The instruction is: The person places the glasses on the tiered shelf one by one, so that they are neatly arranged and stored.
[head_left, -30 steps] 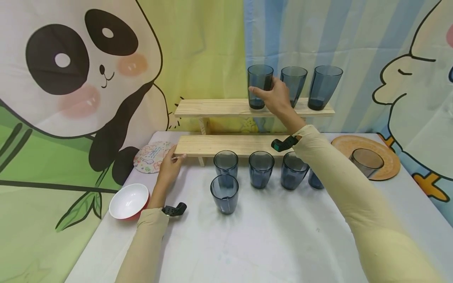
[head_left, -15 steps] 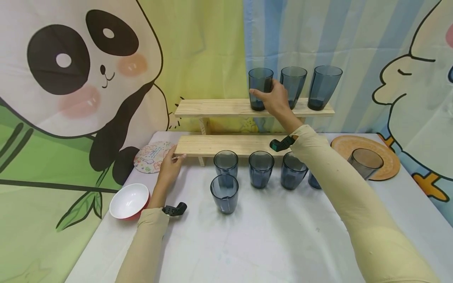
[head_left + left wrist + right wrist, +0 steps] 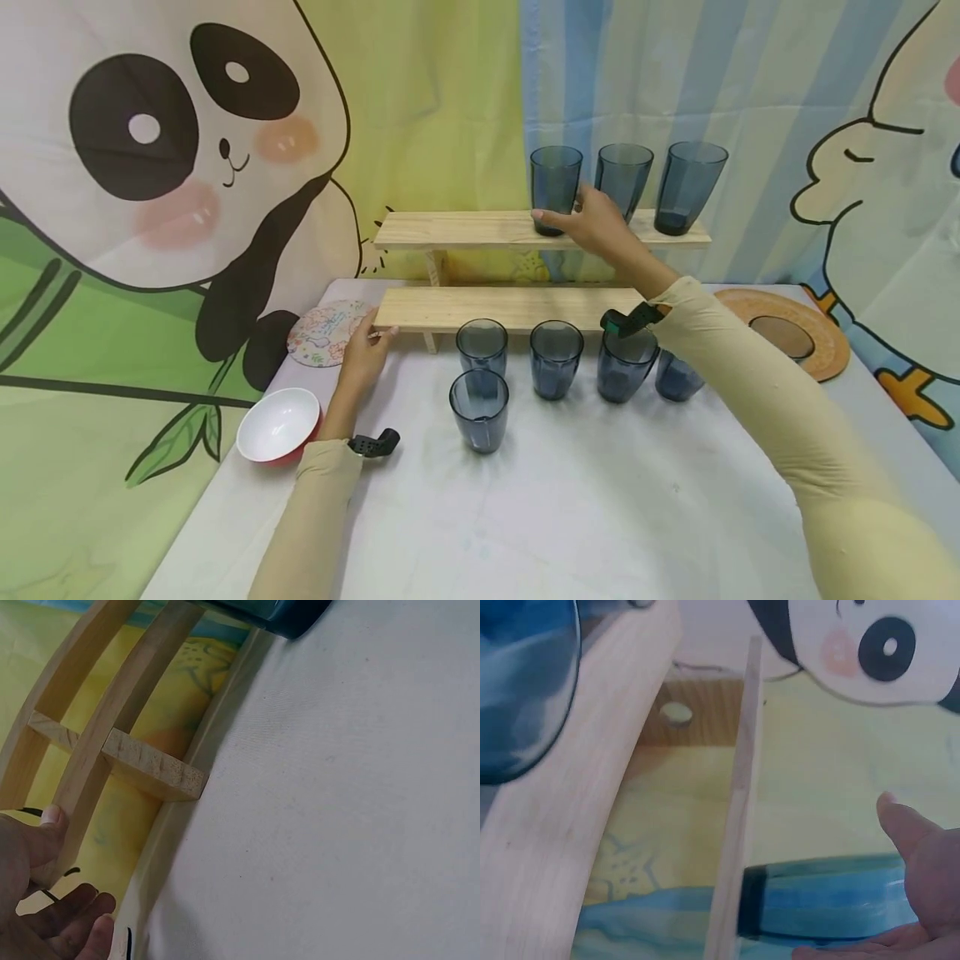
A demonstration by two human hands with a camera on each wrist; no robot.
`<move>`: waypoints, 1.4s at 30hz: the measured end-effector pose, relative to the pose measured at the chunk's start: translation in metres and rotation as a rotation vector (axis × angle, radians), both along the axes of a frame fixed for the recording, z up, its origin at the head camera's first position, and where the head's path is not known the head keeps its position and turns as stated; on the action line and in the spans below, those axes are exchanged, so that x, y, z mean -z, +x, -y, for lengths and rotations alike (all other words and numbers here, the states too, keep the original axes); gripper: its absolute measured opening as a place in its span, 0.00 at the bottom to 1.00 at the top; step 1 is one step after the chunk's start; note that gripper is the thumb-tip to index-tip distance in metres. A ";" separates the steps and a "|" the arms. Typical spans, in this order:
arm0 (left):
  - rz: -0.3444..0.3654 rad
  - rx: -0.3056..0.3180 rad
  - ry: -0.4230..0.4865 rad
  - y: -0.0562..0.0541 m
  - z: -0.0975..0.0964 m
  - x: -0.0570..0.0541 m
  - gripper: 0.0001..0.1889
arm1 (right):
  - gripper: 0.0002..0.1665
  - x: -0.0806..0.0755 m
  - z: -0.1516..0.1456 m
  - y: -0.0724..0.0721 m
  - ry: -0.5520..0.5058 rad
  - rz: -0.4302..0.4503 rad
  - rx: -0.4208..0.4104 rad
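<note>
A blue-tinted drinking glass (image 3: 553, 185) stands upright at the left of two like it, a middle glass (image 3: 624, 179) and a right glass (image 3: 688, 192), on the upper board of a two-tier wooden shelf (image 3: 457, 229). My right hand (image 3: 603, 229) is beside the left glass, thumb held out straight; in the right wrist view, the thumb is apart from that glass (image 3: 825, 900), and the fingers lie along its other side. My left hand (image 3: 363, 358) holds the left end of the lower board (image 3: 480, 308), its thumb (image 3: 51, 817) on the wood.
Several blue glasses stand before the shelf, among them a front glass (image 3: 480, 421) and a back one (image 3: 555, 362). At left are a white-and-red bowl (image 3: 277, 425) and a floral round mat (image 3: 322, 333). An orange round board (image 3: 828, 358) with a brownish glass (image 3: 783, 333) lies at right.
The left glass has come down slightly onto the upper board. My right hand has loosened from it and slid lower and to the right. My left hand stays on the shelf.
</note>
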State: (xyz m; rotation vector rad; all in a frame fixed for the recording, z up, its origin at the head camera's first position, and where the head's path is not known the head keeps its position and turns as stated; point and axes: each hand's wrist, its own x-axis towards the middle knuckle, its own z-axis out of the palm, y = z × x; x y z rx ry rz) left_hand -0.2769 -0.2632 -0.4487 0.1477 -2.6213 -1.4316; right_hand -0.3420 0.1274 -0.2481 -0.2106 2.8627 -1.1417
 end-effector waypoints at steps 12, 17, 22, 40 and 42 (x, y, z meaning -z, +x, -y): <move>0.001 -0.018 -0.008 0.004 0.001 0.002 0.36 | 0.50 0.031 -0.017 0.106 -0.278 -0.103 -0.235; 0.006 -0.018 -0.009 0.006 0.001 0.000 0.37 | 0.46 0.083 -0.001 0.152 -0.432 -0.046 -0.331; 0.006 -0.016 -0.019 0.004 0.001 -0.002 0.37 | 0.49 0.136 0.020 0.179 -0.445 -0.036 -0.364; -0.006 -0.023 0.000 0.002 -0.003 -0.001 0.37 | 0.52 0.199 0.066 0.177 -0.560 -0.028 -0.372; -0.007 -0.022 0.006 0.001 -0.003 -0.001 0.37 | 0.52 0.201 0.067 0.176 -0.567 -0.034 -0.373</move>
